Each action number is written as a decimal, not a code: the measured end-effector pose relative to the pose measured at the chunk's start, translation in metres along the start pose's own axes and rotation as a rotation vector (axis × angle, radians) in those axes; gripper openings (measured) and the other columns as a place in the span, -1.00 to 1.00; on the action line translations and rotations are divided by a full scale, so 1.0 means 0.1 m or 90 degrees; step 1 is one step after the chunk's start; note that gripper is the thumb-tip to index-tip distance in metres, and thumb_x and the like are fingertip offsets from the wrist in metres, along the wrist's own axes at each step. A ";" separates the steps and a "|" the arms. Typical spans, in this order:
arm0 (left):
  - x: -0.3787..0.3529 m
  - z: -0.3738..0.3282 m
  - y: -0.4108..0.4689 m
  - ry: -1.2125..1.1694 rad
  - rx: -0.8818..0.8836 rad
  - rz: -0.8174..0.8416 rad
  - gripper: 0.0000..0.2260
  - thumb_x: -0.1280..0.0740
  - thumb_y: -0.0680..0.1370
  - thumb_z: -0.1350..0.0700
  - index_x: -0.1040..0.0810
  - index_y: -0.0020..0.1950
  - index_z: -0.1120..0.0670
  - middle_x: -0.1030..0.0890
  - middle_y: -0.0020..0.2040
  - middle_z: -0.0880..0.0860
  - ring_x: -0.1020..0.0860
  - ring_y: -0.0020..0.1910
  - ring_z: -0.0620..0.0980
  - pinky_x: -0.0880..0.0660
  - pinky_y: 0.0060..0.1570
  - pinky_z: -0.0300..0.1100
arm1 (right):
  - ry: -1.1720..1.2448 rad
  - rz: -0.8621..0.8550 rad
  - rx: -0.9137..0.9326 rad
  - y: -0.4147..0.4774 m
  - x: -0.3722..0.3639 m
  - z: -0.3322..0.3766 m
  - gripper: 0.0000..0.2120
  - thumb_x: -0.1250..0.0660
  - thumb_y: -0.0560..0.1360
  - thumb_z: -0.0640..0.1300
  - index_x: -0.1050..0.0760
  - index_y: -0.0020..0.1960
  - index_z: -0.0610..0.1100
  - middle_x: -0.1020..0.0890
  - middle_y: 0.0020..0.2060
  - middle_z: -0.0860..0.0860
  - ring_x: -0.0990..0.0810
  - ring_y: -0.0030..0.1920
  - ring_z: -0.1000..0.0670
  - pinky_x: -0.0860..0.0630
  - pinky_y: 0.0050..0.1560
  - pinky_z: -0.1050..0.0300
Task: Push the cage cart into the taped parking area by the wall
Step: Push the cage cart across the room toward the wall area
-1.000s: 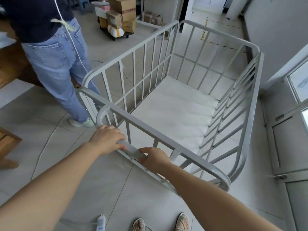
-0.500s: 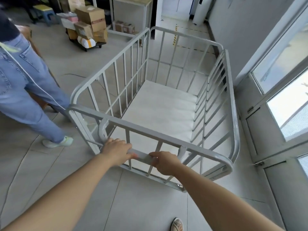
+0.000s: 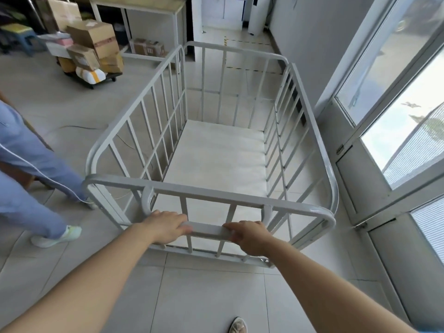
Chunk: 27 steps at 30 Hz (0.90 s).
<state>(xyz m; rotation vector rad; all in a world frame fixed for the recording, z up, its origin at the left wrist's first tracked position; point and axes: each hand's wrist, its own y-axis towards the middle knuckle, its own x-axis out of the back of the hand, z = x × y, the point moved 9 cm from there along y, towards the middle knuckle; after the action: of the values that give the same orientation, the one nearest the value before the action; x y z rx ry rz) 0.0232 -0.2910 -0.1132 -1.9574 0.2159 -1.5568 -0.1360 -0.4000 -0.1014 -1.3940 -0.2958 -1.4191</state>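
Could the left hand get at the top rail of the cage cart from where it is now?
Probably yes. The left hand grips the handle bar just below the top rail, and only open air lies between them; nothing blocks the way up.

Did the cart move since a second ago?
Yes. The cart moved right, closer to the window; the gap between its near corner and the door latch has shrunk.

The cage cart (image 3: 206, 191) has rolled forward and swung straight toward the taped parking area (image 3: 251, 68), now beyond the cart's far end. The bystander's legs (image 3: 31, 162) have dropped back off the cart's left rear corner; the windows (image 3: 406, 131) now flank its right side.
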 end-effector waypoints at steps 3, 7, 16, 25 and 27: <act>0.08 -0.04 0.18 -0.003 -0.015 0.004 -0.66 0.01 0.61 -0.25 -0.35 0.00 -0.02 -0.47 -0.01 -0.03 -0.45 0.09 0.03 -0.27 0.15 -0.01 | -0.002 -0.002 0.002 0.10 0.09 -0.16 -0.62 -0.08 0.62 -0.06 -0.33 0.42 0.12 -0.57 0.18 -0.08 -0.47 0.25 -0.13 -0.23 0.32 -0.02; 0.20 -0.10 0.43 0.003 -0.017 -0.006 -0.68 0.01 0.61 -0.24 -0.34 -0.01 -0.03 -0.47 -0.02 -0.03 -0.46 0.11 0.04 -0.27 0.14 -0.01 | -0.008 0.000 0.002 0.26 0.24 -0.36 -0.64 -0.07 0.62 -0.04 -0.33 0.41 0.11 -0.58 0.18 -0.08 -0.47 0.25 -0.14 -0.22 0.32 -0.02; 0.67 -0.13 0.96 0.005 -0.003 -0.071 -0.69 0.00 0.62 -0.23 -0.34 0.00 -0.03 -0.55 0.10 0.01 -0.47 0.16 0.07 -0.30 0.19 0.02 | -0.024 -0.009 0.016 0.74 0.65 -0.71 -0.61 -0.05 0.62 -0.06 -0.30 0.44 0.08 -0.56 0.24 -0.07 -0.44 0.29 -0.14 -0.18 0.33 0.00; 1.06 -0.01 1.57 0.001 0.003 -0.083 -0.68 0.01 0.62 -0.21 -0.36 0.01 -0.01 -0.54 0.10 0.01 -0.46 0.18 0.07 -0.29 0.17 0.03 | -0.088 -0.014 0.018 1.25 0.99 -0.99 -0.62 0.00 0.64 0.05 -0.24 0.44 0.03 -0.52 0.25 -0.09 -0.41 0.27 -0.20 -0.21 0.32 -0.07; 1.15 0.02 1.71 0.000 0.001 -0.084 -0.70 0.02 0.62 -0.22 -0.32 -0.04 -0.03 -0.55 0.09 0.01 -0.45 0.17 0.07 -0.29 0.18 0.03 | -0.089 -0.022 0.013 1.40 1.08 -1.05 -0.62 0.02 0.64 0.08 -0.27 0.41 0.03 -0.54 0.22 -0.10 -0.43 0.25 -0.20 -0.22 0.29 -0.07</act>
<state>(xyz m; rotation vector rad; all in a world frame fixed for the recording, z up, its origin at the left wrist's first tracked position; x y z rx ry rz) 0.1010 -0.4819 -0.1140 -2.0048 0.0871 -1.6393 -0.0577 -0.5899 -0.1085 -1.4802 -0.4257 -1.3443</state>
